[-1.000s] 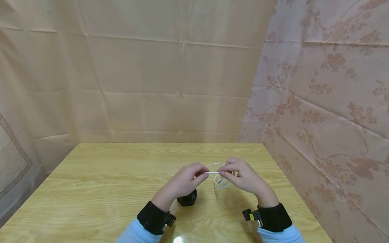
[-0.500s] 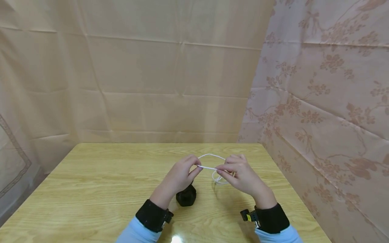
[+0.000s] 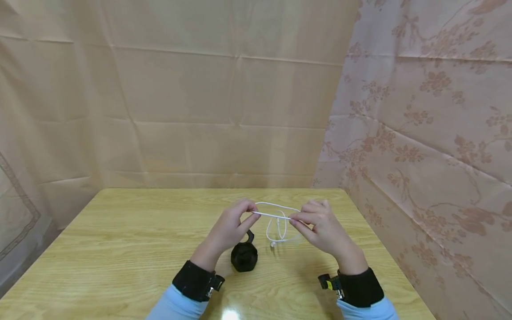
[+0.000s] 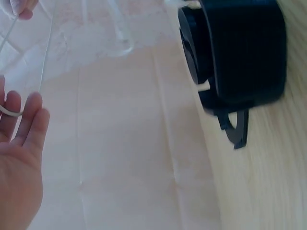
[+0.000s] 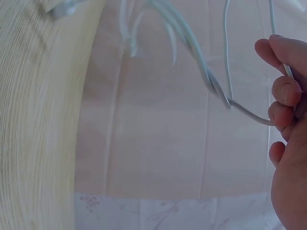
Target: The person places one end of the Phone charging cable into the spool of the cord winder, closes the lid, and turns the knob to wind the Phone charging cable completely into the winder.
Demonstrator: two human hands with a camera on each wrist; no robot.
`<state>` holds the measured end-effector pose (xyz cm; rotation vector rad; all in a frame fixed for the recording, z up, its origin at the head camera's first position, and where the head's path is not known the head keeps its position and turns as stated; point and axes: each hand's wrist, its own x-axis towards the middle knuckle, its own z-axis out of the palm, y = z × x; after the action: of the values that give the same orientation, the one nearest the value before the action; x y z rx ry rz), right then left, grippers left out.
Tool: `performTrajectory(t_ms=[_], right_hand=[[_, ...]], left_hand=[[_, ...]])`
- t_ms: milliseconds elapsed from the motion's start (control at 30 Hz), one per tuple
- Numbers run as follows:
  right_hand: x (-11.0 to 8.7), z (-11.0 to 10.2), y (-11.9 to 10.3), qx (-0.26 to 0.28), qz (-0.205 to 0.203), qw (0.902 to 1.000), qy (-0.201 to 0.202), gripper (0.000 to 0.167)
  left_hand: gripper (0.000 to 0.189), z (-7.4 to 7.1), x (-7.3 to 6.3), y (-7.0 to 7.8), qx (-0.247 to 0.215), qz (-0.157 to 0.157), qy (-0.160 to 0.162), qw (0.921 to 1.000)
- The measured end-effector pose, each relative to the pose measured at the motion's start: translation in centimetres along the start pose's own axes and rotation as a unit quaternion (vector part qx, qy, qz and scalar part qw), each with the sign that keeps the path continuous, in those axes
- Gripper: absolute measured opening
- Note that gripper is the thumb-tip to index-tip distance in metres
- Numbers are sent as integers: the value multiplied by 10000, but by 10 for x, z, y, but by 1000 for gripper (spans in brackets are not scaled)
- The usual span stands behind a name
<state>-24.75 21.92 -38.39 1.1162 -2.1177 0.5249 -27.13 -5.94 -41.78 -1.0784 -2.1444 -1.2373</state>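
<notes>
A thin white cable (image 3: 272, 216) stretches between my two hands above the table. My left hand (image 3: 231, 224) pinches it between thumb and fingers; in the left wrist view the cable curls across those fingertips (image 4: 13, 103). My right hand (image 3: 327, 231) pinches the cable's other side, and its fingers curl round it in the right wrist view. A second strand arcs behind. Twisted cable loops (image 5: 192, 48) hang below, with a small pale end piece (image 3: 273, 244) near the tabletop. A black faceted object with a ring-like handle (image 3: 244, 256) stands beside my left hand.
The wood-grain table (image 3: 160, 249) ends at a beige curtain (image 3: 200, 111) behind and a floral cloth (image 3: 420, 155) on the right. Black straps with small cameras circle both wrists, and one camera (image 4: 247, 52) fills the upper right of the left wrist view.
My left hand has moved left and slightly up, widening the span of cable between the hands. The hanging loops have shifted left, and more of the black object now shows.
</notes>
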Motion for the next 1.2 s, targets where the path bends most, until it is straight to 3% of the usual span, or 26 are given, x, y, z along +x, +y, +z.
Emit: performTrajectory(t_ms=[133, 233, 467, 767, 867, 1000, 1067, 1200], right_hand=[[-1, 0, 2, -74, -70, 9999, 53, 10], [-1, 0, 4, -232, -76, 9996, 151, 15], [-2, -1, 7, -448, -59, 9982, 387, 24], [-2, -2, 13, -626, -27, 9959, 656, 14], [-2, 0, 15, -698, 4, 9956, 621, 17], [-5, 0, 19, -815, 131, 9942, 696, 36], [-6, -1, 21, -882, 183, 9929, 773, 45], [-6, -3, 24, -934, 218, 9917, 853, 50]], left_hand=[[6, -4, -1, -2, 810, 345, 84, 9961], [5, -9, -1, -4, 1080, 274, 186, 9936], [10, -24, -2, -12, 1055, 177, 476, 9931], [9, -45, -5, -18, 1021, -114, 677, 9924], [6, -52, -7, -19, 971, -412, 560, 9928], [7, -64, -11, -18, 735, -1008, 444, 9912], [5, -71, -13, -17, 704, -1159, 514, 9894], [8, -83, -16, -18, 1067, -789, 863, 9874]])
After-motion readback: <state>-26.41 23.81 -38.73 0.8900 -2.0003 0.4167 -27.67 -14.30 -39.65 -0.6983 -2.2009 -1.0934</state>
